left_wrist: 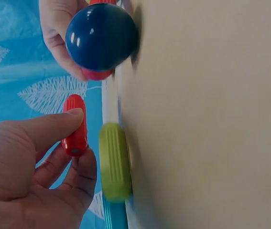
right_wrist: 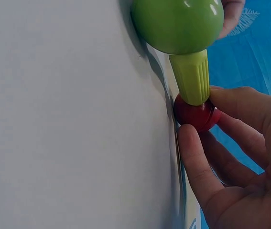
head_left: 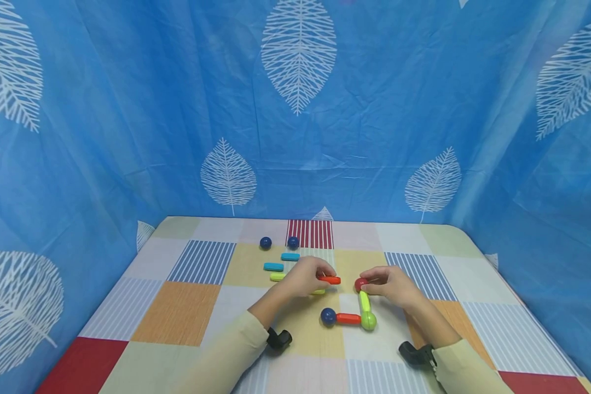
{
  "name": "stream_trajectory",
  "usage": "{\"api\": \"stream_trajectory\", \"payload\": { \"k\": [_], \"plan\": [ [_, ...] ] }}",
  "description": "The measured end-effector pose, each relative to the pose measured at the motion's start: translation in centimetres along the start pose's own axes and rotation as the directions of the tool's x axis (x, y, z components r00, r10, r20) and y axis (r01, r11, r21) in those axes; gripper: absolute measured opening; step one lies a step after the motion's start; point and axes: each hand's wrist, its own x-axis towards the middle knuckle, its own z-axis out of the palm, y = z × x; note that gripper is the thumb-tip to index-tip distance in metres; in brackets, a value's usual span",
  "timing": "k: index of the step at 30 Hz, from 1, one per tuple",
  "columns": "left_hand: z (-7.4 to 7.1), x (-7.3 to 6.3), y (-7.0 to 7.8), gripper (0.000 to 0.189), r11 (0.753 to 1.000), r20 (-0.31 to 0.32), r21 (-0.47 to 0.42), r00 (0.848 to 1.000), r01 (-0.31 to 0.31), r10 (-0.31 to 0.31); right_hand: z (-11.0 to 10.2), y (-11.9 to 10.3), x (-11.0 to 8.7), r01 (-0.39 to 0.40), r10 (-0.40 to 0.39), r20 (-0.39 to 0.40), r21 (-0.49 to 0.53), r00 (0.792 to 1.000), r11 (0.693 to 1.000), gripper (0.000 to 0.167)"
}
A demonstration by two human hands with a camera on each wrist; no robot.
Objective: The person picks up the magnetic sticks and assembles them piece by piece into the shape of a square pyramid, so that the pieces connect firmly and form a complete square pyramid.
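My left hand (head_left: 305,276) pinches a red rod (left_wrist: 75,126) between thumb and fingers, held above the table in the left wrist view. The fingers of my right hand (head_left: 391,284) grip a red ball (right_wrist: 195,113). That ball sits at the far end of a yellow-green rod (head_left: 364,302), whose near end meets a green ball (head_left: 368,320). From the green ball a second red rod (head_left: 348,318) runs left to a dark blue ball (head_left: 328,316), so the joined pieces form an L. The held red rod is apart from the red ball.
Left of my left hand lie two blue rods (head_left: 273,267) and a yellow-green rod (head_left: 277,277); another yellow-green rod (head_left: 318,291) is partly hidden beneath the hand. Farther back are two loose dark blue balls (head_left: 265,243). A blue leaf-patterned curtain (head_left: 295,164) encloses the patchwork-covered table (head_left: 177,361).
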Motion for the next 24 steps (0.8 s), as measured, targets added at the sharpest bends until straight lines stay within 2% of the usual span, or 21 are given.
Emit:
{"api": "stream_trajectory", "payload": {
  "k": [10,17,24],
  "plan": [
    [1.3,1.9,1.1,0.019,1.000,0.019,-0.007,1.000,0.003,-0.002,-0.1,0.1,0.1,0.005,-0.005,0.011,0.021,1.000,1.000,0.034],
    [1.8,2.5,1.6,0.018,0.999,0.021,-0.042,1.000,0.009,-0.008,-0.2,0.1,0.2,0.014,-0.014,0.006,0.008,1.000,1.000,0.036],
    [2.3,2.9,1.4,0.018,0.999,0.013,-0.033,1.000,0.020,-0.019,-0.1,0.0,0.2,0.004,-0.004,-0.001,0.004,1.000,1.000,0.035]
  ]
}}
